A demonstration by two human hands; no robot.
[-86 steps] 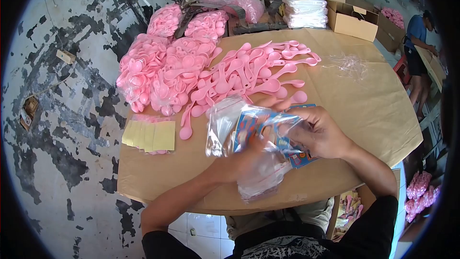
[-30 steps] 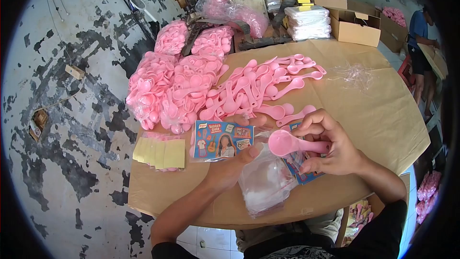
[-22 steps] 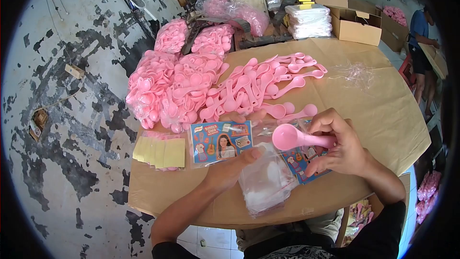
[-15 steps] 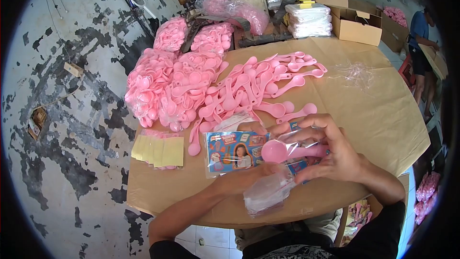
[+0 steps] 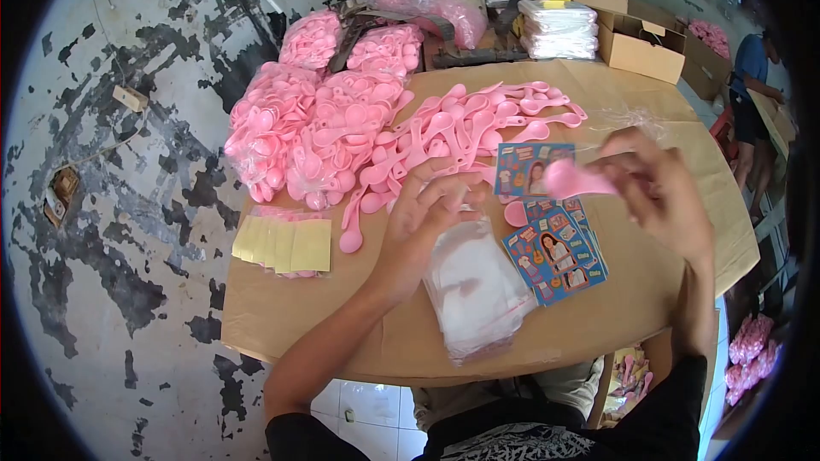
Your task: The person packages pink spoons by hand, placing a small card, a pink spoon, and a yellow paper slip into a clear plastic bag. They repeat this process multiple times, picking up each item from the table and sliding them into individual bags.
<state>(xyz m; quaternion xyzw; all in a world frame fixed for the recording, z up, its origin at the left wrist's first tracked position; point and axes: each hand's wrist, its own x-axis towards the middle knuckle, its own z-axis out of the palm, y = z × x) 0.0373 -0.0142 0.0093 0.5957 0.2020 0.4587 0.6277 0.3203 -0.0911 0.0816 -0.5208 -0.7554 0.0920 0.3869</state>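
My right hand (image 5: 658, 196), slightly blurred, grips a pink measuring spoon (image 5: 574, 179) by its handle, the bowl pointing left. A blue printed card (image 5: 519, 169) shows just left of and behind the spoon bowl. My left hand (image 5: 423, 222) is over the upper end of a stack of clear plastic bags (image 5: 478, 286), its fingers curved and apart. Right beside the bags lies a fanned stack of blue printed cards (image 5: 559, 260), between my two hands. The pink bowl of another spoon (image 5: 515, 214) peeks out at that stack's upper left.
Loose pink spoons (image 5: 461, 128) spread across the table's middle, beside bulging bags of spoons (image 5: 316, 132). Yellow-labelled packets (image 5: 286, 243) lie at the left. Behind are a white stack (image 5: 559, 30) and a cardboard box (image 5: 641, 47). Another person (image 5: 752, 77) stands far right.
My right hand has moved right and up with the spoon. My left hand has shifted up and left, uncovering the bag stack and card stack. A blue card now shows farther back.
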